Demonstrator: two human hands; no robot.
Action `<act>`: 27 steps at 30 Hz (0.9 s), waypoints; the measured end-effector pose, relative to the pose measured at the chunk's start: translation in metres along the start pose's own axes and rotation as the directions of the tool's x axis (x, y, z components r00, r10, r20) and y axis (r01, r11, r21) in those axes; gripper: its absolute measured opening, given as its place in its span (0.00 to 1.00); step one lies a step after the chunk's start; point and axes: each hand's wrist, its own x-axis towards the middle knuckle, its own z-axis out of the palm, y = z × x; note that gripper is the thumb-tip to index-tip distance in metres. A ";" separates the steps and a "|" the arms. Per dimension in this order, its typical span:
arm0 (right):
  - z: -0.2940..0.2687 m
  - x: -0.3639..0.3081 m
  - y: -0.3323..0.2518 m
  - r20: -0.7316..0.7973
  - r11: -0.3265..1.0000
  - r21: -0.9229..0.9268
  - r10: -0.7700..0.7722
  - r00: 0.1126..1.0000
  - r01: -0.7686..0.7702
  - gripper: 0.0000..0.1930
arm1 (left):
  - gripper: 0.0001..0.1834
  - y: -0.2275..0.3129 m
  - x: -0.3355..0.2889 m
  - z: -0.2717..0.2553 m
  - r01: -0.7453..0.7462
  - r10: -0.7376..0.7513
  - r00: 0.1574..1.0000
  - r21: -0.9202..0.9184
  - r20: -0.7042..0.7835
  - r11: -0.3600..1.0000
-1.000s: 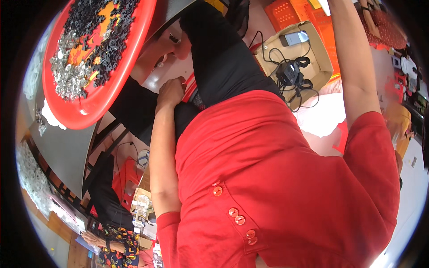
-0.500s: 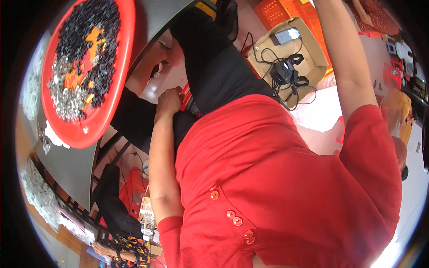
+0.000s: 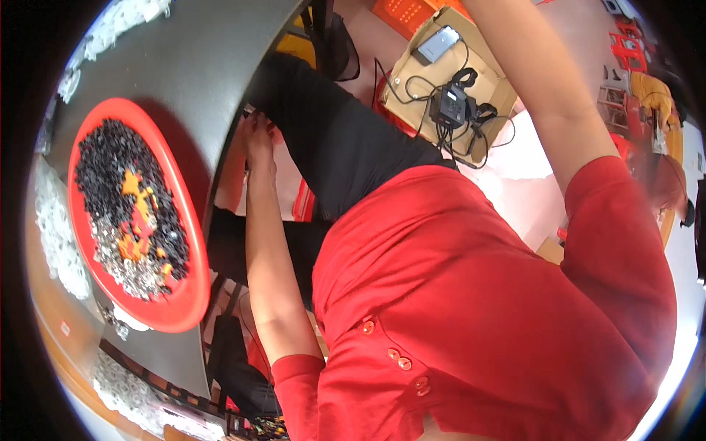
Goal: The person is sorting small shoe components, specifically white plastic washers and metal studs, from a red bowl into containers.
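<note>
Head view shows one left hand (image 3: 257, 136) at the end of a long bare arm. It sits just under the edge of the grey table (image 3: 198, 66), close beside a black trouser leg (image 3: 338, 147). The fingers look curled together, but the hand is small and partly hidden, so I cannot tell if it is pinching anything. The right hand is out of the picture; only the right arm (image 3: 544, 81) goes up past the top edge.

Far to the left of the left hand, one big red tray (image 3: 180, 309) lies on the table. It is full of lots of tiny black bits, with a few orange bits and a pile of shiny silver bits mixed in. There are too many to count. Piles of small white bits (image 3: 55, 235) lie on the table beyond the tray.

Between the two arms, one brown cardboard box (image 3: 500, 92) sits on the floor. On it lie one grey flat gadget (image 3: 435, 45) and one black charger (image 3: 450, 106) with tangled black wires. One red shirt (image 3: 500, 309) with four red buttons fills the space below.
</note>
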 end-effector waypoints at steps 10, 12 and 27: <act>0.000 -0.006 -0.007 0.121 0.987 -0.003 0.159 0.980 -0.160 0.30 | 0.26 -0.006 -0.031 -0.047 0.181 -0.179 0.983 -0.044 0.048 0.983; 0.002 -0.006 -0.011 0.070 0.992 -0.061 0.114 0.991 -0.109 0.29 | 0.26 -0.013 -0.034 -0.053 0.172 -0.172 0.985 0.047 0.010 0.984; -0.004 -0.006 -0.014 0.087 0.992 -0.002 0.129 0.988 -0.130 0.27 | 0.23 -0.042 -0.035 -0.064 0.088 -0.088 0.996 0.465 -0.021 0.881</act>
